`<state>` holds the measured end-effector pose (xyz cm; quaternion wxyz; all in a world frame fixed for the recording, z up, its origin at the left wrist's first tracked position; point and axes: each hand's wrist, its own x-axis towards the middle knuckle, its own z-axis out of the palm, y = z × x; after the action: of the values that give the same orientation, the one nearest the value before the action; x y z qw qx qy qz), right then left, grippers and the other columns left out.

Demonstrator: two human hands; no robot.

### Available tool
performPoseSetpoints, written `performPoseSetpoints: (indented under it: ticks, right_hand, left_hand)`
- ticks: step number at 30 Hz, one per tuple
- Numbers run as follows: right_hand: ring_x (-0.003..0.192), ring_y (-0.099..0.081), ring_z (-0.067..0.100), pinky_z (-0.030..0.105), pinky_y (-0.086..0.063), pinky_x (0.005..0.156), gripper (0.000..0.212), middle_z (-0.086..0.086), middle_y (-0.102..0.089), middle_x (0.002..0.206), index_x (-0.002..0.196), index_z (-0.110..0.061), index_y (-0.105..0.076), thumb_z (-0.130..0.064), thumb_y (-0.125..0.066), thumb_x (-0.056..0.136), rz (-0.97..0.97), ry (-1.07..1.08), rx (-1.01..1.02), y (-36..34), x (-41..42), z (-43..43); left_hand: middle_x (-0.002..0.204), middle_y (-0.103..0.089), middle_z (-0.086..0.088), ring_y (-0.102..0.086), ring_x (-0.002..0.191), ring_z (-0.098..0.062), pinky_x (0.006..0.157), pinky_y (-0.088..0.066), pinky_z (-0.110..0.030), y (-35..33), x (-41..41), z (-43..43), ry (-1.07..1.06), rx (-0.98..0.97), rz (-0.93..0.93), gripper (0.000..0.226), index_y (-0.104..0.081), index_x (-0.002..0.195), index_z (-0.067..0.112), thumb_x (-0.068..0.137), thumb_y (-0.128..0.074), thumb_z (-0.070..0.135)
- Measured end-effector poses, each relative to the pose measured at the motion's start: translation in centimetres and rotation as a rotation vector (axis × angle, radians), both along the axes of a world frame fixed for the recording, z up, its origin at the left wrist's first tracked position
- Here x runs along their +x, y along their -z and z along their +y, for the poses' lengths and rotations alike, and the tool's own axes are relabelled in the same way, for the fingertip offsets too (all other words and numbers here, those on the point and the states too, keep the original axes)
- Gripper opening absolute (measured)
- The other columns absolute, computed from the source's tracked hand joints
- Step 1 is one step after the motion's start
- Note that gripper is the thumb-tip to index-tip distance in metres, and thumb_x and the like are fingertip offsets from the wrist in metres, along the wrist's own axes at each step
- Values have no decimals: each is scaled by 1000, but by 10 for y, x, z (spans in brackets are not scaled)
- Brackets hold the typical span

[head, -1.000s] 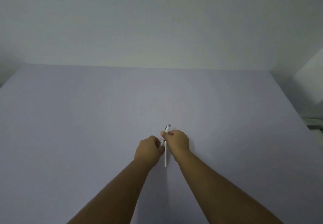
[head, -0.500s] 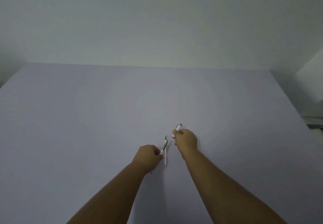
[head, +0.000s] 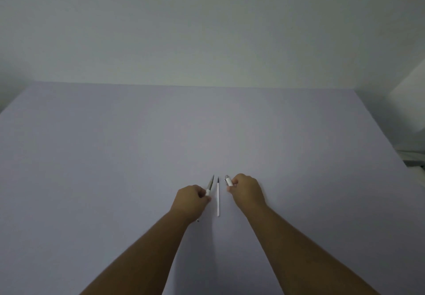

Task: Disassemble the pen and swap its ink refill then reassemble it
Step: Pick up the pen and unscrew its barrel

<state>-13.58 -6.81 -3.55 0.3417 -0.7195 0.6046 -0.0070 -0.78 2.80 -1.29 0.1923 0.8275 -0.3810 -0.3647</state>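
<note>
The pen is in two parts. My left hand [head: 190, 200] is closed around the white pen body [head: 209, 187], whose grey pointed tip sticks up and away from me. My right hand [head: 247, 190] pinches the white pen cap [head: 228, 181] with its silver end. Between the two hands a thin white ink refill [head: 218, 199] with a dark tip lies on the table, pointing away from me and touching neither hand. A small dark end shows just below my left wrist [head: 198, 220]; what it belongs to is unclear.
The work surface is a wide pale lilac table [head: 115, 156] against a plain wall. Its right edge [head: 391, 147] runs diagonally, with a grey object [head: 415, 162] beyond it.
My hands were together on the pen; they have pulled apart, the right one carrying the cap to the right, the left keeping the body. The refill on the table now shows between them.
</note>
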Motion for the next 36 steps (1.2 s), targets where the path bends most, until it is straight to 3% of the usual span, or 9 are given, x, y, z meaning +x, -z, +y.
performPoseSetpoints:
  ticks: [5,10,14,19,24,28,31,34,36]
  right_hand:
    - [100,-61,29,34,-47,80,22,12,-65,108,101,-9,-64,-26,-62,87,4,-5,-2,-1,-2,1]
    - [101,-61,28,33,-47,83,39,11,-66,107,105,-8,-66,-42,-52,92,-127,51,-45,-12,0,5]
    - [68,-54,17,26,-43,65,39,-1,-58,69,72,-16,-59,-52,-60,84,-411,115,147,-32,11,10]
    - [65,-50,13,28,-42,68,29,-2,-56,67,61,-19,-57,-32,-68,84,-517,117,226,-40,18,13]
    - [62,-50,9,19,-37,55,12,-5,-58,67,85,-12,-68,-22,-64,88,-678,141,342,-49,11,11]
    - [65,-52,12,22,-38,57,16,0,-62,74,85,-14,-70,-28,-64,87,-731,206,468,-52,9,10]
    - [57,-48,11,21,-39,54,26,-1,-56,65,76,-10,-64,-34,-67,85,-652,218,431,-51,9,9]
    - [63,-52,12,21,-42,58,9,2,-60,71,78,-11,-67,-14,-66,87,-755,217,446,-53,10,9]
    - [70,-56,15,22,-45,63,12,6,-64,78,81,-11,-70,-4,-62,87,-845,233,504,-53,10,8]
  left_hand:
    - [81,-56,5,-47,60,-1,50,-37,-11,1,-1,1,11,-14,-14,25,-66,108,11,91,-57,28]
    - [93,-61,1,-54,71,-10,51,-40,-13,-5,0,2,-5,-9,-11,27,-66,110,12,90,-58,29]
    - [90,-64,1,-58,79,-17,71,-52,-29,-11,-3,0,12,-34,-59,25,-65,106,15,90,-57,32]
    - [88,-65,-3,-56,77,-19,69,-43,-27,-22,-6,-1,54,-62,-99,25,-64,106,13,94,-51,31]
    - [92,-68,-4,-62,87,-24,88,-55,-42,-31,0,2,51,-110,96,28,-69,108,11,96,-47,24]
    - [90,-65,-2,-60,83,-22,89,-55,-44,-34,-1,4,106,-118,59,28,-67,109,11,97,-43,21]
    - [95,-69,-8,-65,89,-28,88,-55,-44,-39,-4,5,117,-120,33,28,-66,108,10,98,-43,23]
    - [98,-70,-12,-65,92,-30,87,-55,-45,-41,-4,6,123,-120,16,28,-66,106,9,98,-44,24]
    - [99,-70,-12,-65,92,-29,87,-55,-44,-42,-4,6,128,-125,-2,28,-66,108,10,98,-44,24]
